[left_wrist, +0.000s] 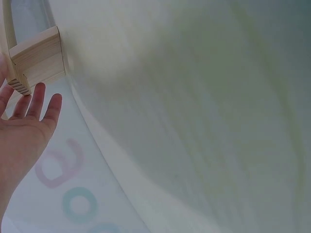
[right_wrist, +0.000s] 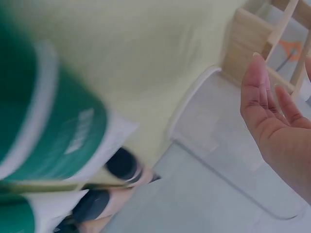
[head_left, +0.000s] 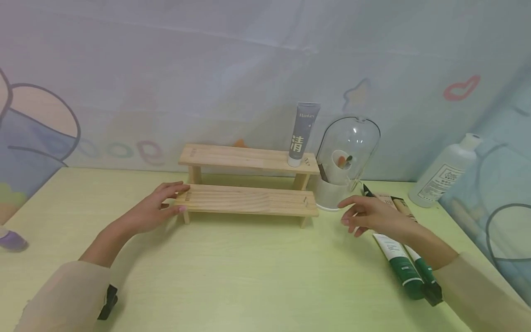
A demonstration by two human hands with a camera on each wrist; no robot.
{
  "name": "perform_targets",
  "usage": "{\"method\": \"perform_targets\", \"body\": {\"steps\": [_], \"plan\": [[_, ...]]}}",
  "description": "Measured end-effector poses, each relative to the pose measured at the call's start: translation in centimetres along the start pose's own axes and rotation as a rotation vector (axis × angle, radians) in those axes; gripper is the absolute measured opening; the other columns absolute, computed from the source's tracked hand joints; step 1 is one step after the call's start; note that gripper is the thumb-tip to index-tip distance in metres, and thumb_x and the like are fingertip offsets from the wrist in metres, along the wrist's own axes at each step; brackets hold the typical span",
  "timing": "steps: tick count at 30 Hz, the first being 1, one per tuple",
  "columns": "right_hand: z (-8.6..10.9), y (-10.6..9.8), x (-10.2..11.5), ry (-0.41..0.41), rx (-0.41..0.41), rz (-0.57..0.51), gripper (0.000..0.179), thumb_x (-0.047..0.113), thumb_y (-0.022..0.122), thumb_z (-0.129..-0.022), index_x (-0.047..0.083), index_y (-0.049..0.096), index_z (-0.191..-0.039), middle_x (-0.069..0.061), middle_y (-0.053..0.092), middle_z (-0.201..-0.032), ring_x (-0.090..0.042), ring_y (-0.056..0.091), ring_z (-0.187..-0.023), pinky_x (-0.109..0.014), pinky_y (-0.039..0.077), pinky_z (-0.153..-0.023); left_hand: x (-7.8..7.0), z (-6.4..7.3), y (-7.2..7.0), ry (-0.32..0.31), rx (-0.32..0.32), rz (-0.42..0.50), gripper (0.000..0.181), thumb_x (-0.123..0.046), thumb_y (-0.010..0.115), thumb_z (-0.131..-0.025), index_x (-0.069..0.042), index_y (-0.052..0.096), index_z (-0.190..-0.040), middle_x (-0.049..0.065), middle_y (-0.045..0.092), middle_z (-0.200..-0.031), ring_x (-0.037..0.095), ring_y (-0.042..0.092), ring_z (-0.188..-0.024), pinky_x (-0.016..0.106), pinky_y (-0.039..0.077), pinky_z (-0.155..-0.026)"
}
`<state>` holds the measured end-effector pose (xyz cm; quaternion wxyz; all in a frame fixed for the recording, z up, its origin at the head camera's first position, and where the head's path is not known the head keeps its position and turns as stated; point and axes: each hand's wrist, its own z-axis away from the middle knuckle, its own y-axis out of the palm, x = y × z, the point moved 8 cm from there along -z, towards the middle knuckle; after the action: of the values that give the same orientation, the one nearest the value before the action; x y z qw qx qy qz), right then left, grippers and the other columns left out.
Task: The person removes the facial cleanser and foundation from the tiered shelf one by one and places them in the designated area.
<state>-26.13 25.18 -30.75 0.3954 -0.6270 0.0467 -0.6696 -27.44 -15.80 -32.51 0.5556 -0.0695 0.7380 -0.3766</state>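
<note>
A two-tier wooden shelf (head_left: 244,200) stands at the middle of the table. My left hand (head_left: 151,210) is at the left end of its lower board, thumb at the front edge and fingers at the back, holding that end. In the left wrist view the fingers (left_wrist: 36,104) lie against the board's end. A grey-blue tube (head_left: 304,133) stands cap down on the right of the upper board. My right hand (head_left: 375,214) hovers with loosely bent fingers and nothing in them, in front of a clear-domed holder (head_left: 329,193) with brushes inside.
Green-and-white tubes (head_left: 400,263) lie under the right forearm, with dark-capped items (right_wrist: 121,165) beyond them. A white bottle (head_left: 444,173) stands at the back right. A purple-ended object (head_left: 13,240) is at the left edge. A printed cloth (head_left: 249,69) hangs behind the table.
</note>
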Motion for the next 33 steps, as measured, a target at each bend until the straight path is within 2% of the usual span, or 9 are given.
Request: {"method": "perform_targets", "body": {"steps": [5,8,12,16,19,25,33], "plan": [[-1.1,0.4,2.5,-0.052,-0.007,0.007,0.039,0.009,0.059,-0.089,-0.005,0.045,-0.123,-0.020,0.059,-0.098,-0.034,0.060,-0.085,-0.036,0.055,-0.070,-0.1,0.0,0.1,0.009,0.005,-0.002,0.056,-0.021,0.050,-0.095,0.002,0.028,-0.141,0.026,0.014,-0.143,0.044,0.025,-0.122,0.061,0.026,-0.098],[-1.6,0.2,4.2,-0.082,-0.023,0.008,0.039,0.013,0.059,-0.090,-0.002,0.046,-0.124,-0.018,0.058,-0.103,-0.032,0.060,-0.087,-0.039,0.053,-0.074,-0.1,-0.1,0.2,0.014,0.006,-0.003,0.055,-0.021,0.050,-0.095,0.002,0.028,-0.141,0.026,0.014,-0.143,0.044,0.025,-0.122,0.061,0.026,-0.098],[-2.4,-0.3,6.1,-0.112,-0.073,-0.005,0.040,0.017,0.060,-0.090,0.001,0.046,-0.124,-0.018,0.057,-0.109,-0.028,0.059,-0.091,-0.041,0.052,-0.079,0.0,-0.1,0.2,0.018,0.003,-0.002,0.055,-0.020,0.050,-0.095,0.002,0.028,-0.140,0.026,0.015,-0.143,0.044,0.026,-0.121,0.061,0.027,-0.097],[-3.5,-1.1,7.6,-0.160,-0.142,-0.061,0.041,0.013,0.059,-0.090,-0.006,0.044,-0.124,-0.021,0.056,-0.111,-0.021,0.060,-0.092,-0.040,0.051,-0.081,0.0,-0.1,0.1,0.017,0.002,-0.002,0.055,-0.019,0.051,-0.095,0.002,0.028,-0.140,0.026,0.015,-0.143,0.044,0.026,-0.122,0.061,0.027,-0.097],[-4.2,-1.9,8.3,-0.171,-0.204,-0.075,0.043,0.016,0.059,-0.091,-0.006,0.043,-0.124,-0.022,0.056,-0.113,-0.019,0.061,-0.090,-0.039,0.050,-0.083,0.0,-0.1,0.1,0.015,0.002,-0.003,0.055,-0.020,0.051,-0.095,0.001,0.029,-0.140,0.025,0.015,-0.143,0.043,0.026,-0.122,0.061,0.027,-0.097],[-5.7,-2.8,9.1,-0.173,-0.260,-0.102,0.042,0.016,0.055,-0.093,-0.003,0.041,-0.128,-0.024,0.052,-0.121,-0.031,0.058,-0.101,-0.042,0.046,-0.089,-0.1,0.0,0.1,0.016,0.001,-0.006,0.054,-0.020,0.051,-0.095,0.001,0.029,-0.140,0.025,0.016,-0.143,0.043,0.026,-0.122,0.062,0.027,-0.097],[-7.5,-2.9,9.7,-0.158,-0.327,-0.260,0.045,0.010,0.056,-0.091,-0.003,0.037,-0.130,-0.023,0.050,-0.123,-0.032,0.054,-0.107,-0.040,0.046,-0.091,-0.1,-0.1,0.2,0.018,0.001,-0.010,0.054,-0.020,0.051,-0.095,0.001,0.029,-0.140,0.025,0.016,-0.143,0.043,0.026,-0.122,0.061,0.027,-0.097]]}}
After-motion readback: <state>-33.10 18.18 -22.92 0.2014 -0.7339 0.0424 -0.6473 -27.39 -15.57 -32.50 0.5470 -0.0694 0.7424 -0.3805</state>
